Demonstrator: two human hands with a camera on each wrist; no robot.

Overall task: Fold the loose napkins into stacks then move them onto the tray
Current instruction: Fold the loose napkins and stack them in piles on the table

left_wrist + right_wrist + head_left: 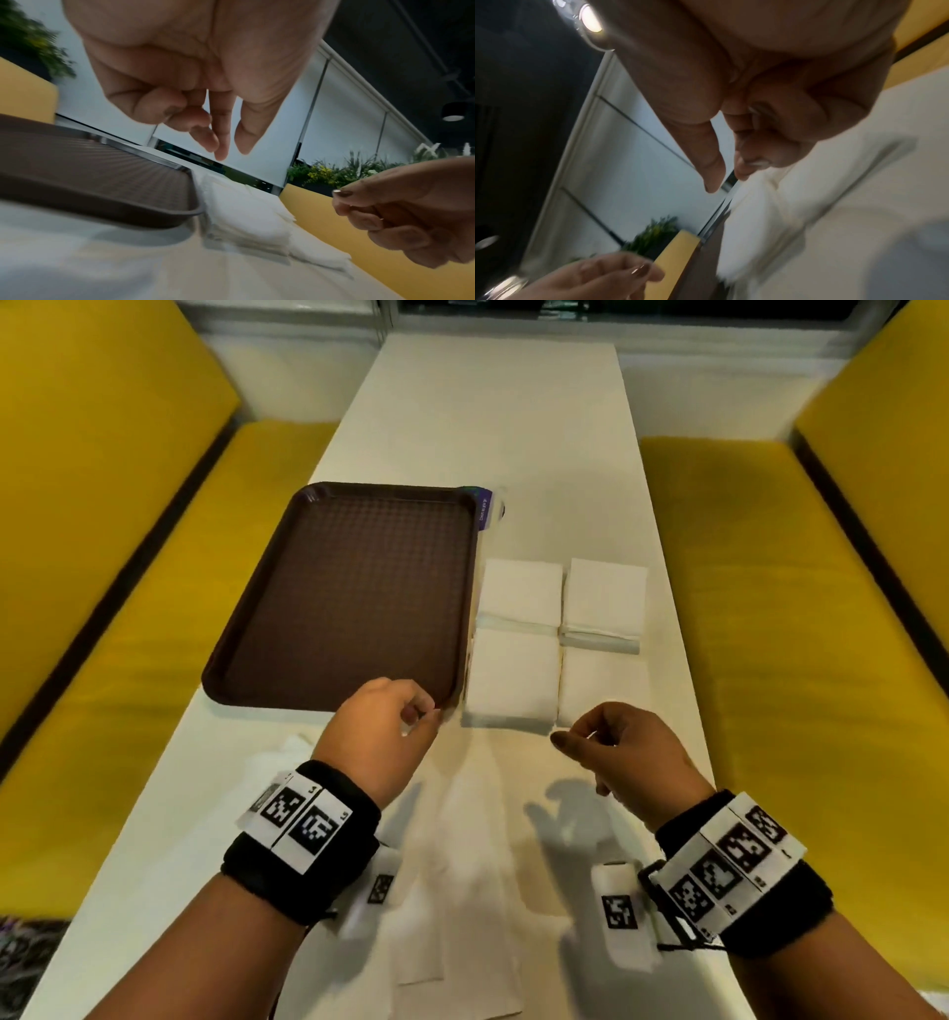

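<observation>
Left hand (382, 726) and right hand (624, 744), loosely curled and empty, flank the near stack (508, 680): best to pinch deep and lift level to the tray (354, 588).

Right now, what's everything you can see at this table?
Tray: one, brown, left side of the table, no napkins on it.
Folded napkin stacks: four, white, two-by-two block just right of the tray.
Loose napkins: count unclear, white, spread on the near table between the wrists.
Packet: one, purple-labelled, behind the tray's far right corner.
Table: one, white.
Benches: two, yellow, either side.
Wristbands: two, black with checkered markers.
Left hand: above the tray's near corner, holding nothing.
Right hand: above the near right stack, nothing visibly held.
</observation>
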